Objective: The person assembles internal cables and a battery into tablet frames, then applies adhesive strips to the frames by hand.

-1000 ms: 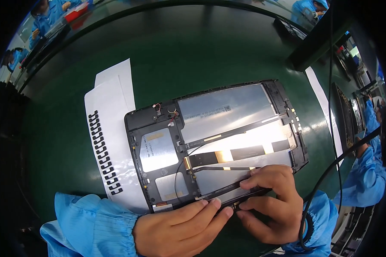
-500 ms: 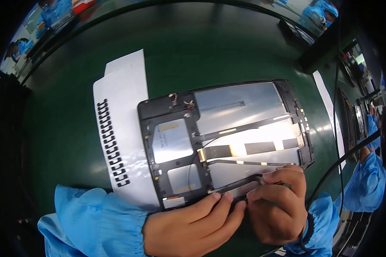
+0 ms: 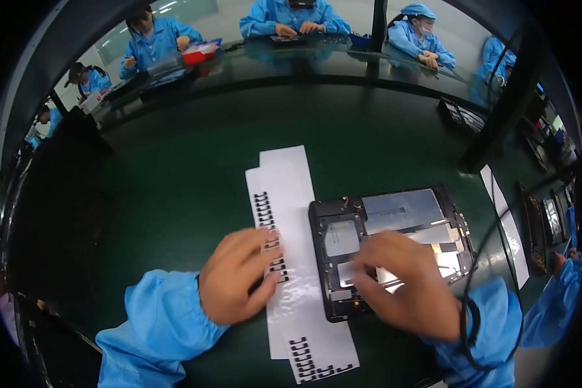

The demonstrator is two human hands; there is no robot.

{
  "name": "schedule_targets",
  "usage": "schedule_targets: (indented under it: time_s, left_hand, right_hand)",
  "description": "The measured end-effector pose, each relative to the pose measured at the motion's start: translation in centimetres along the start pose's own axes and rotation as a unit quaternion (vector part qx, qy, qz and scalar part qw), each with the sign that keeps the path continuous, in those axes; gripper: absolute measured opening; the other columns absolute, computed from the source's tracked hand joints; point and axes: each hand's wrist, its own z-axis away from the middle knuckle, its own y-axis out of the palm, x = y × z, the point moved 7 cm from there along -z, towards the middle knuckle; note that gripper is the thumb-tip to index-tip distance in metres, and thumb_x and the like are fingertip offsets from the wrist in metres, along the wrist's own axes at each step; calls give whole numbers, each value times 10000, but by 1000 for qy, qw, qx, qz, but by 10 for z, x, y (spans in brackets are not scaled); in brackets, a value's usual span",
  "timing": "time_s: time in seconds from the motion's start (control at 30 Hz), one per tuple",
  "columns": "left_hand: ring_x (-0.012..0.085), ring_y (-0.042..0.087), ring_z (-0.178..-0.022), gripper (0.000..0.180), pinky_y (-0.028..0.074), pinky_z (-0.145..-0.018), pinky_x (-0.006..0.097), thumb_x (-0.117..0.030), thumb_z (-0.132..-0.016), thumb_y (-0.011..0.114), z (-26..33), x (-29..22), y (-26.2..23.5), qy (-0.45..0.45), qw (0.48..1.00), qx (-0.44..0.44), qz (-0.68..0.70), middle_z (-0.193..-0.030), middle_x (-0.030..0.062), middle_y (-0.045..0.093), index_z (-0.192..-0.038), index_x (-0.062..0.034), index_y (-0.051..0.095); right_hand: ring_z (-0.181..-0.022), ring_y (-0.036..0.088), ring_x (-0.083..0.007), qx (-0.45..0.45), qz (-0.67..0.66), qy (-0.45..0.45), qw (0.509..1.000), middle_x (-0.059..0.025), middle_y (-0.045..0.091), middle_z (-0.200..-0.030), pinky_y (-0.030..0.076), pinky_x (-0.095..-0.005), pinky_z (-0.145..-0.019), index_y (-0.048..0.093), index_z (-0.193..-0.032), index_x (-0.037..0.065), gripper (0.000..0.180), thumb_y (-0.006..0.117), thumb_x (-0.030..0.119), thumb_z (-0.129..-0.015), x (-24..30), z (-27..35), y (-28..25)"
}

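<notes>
Person's hands, both bare, blue sleeves. L hand [image 3: 239,275] is half-open, thumb apart from the fingers, over the left edge of wht sheets [image 3: 284,160]; fingertips blurred, so can't tell if they touch or hold one of the small blk pieces [image 3: 263,210] there. R hand [image 3: 404,281] is blurred too, fingers and thumb bent toward each other over the lower part of an opened tablet [image 3: 388,210]; can't tell if anything is pinched.

Tablet lies right of the sheets, just beside them, on a dk green desk [image 3: 174,187]: blk frame, silver panels w/ tiny print too small to read. Sheets are long, glossy, overlapping, w/ blk bracket-shaped pieces in a column up the left edge and a 2nd group at the near end.

Farther right: a wht strip [image 3: 506,226] near a dk post [image 3: 504,123]. Across the far side, co-workers in blue, incl. one centre [image 3: 294,22], sit w/ hands low; a red tray [image 3: 199,55] is upper left.
</notes>
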Motion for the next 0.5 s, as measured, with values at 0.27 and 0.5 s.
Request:
schedule_targets:
  time_s: [0.27,0.5]
  left_hand:
    - [367,428,-1109,519,318,-972,424,-243,-712,613,19,31,20,-126,987,43,-88,-1180,245,438,-1105,70,483]
    - [369,413,-1132,541,323,-972,424,-207,-693,620,3,28,24,-112,990,41,-69,-1211,235,421,-1121,83,460]
  right_hand:
    - [-704,614,-346,62,209,76,973,-210,613,-751,506,-368,-622,633,-740,-23,147,598,73,-634,-28,-136,101]
    - [-745,617,-334,63,189,155,968,-200,621,-782,503,-383,-652,642,-757,-4,169,603,100,-630,-47,-148,95]
